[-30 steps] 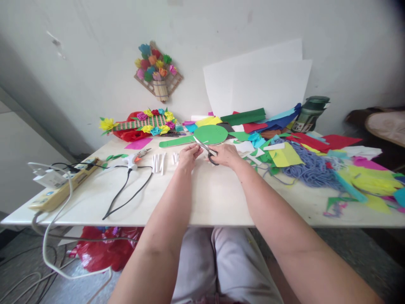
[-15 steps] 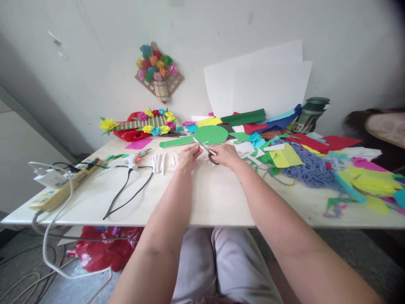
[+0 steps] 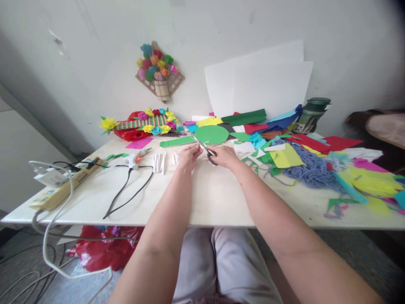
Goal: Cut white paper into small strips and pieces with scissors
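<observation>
My right hand (image 3: 223, 155) is closed around the dark handles of a pair of scissors (image 3: 204, 145), whose blades point up and left. My left hand (image 3: 189, 155) pinches a small white piece (image 3: 203, 145) close to the blades; the fingers hide most of it. Left of that hand, several short white rolled sticks (image 3: 159, 163) lie side by side, and a few more white sticks (image 3: 175, 158) are partly behind the hand. Just beyond both hands rests a green paddle-shaped piece (image 3: 211, 134) with a round head and a long strip.
A white glue gun (image 3: 131, 161) with a black cord and a power strip (image 3: 63, 190) occupy the left side. Blue yarn (image 3: 311, 169), coloured paper scraps (image 3: 286, 156) and a dark green bottle (image 3: 311, 115) are on the right. A flower-trimmed craft (image 3: 142, 122) stands behind.
</observation>
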A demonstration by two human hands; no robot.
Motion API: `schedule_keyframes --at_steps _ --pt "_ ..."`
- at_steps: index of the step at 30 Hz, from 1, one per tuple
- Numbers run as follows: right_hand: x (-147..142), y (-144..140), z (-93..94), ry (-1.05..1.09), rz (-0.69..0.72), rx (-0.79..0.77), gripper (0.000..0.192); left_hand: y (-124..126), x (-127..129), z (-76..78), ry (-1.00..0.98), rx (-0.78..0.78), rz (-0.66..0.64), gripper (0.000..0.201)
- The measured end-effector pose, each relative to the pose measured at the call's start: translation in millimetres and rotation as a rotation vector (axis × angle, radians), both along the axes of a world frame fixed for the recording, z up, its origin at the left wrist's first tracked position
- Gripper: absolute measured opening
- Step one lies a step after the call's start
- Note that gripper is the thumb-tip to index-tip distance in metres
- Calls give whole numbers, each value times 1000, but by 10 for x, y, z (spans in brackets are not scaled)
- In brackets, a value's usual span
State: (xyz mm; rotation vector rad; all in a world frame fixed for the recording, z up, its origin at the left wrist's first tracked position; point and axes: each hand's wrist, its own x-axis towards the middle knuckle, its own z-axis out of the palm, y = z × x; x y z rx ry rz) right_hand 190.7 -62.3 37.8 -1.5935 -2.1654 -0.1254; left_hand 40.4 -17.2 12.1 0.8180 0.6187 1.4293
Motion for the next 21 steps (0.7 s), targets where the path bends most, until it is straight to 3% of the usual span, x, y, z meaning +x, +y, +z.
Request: schedule_keyframes --at_steps 3,6,9,12,21 --pt "4 31 -38 177 27 -37 40 -6 1 1 43 14 -33 3" --pt "31 125 -97 523 67 -89 32 -8 -3 0 67 -5 -85 1" --pt "68 214 -133 968 131 -178 39 -23 -5 7 108 -39 -145 4" --pt "96 227 -111 1246 189 -218 45 -64 4 33 159 -40 -235 5" --pt "71 153 -29 1388 224 -254 47 -167 30 95 311 -47 -508 14"
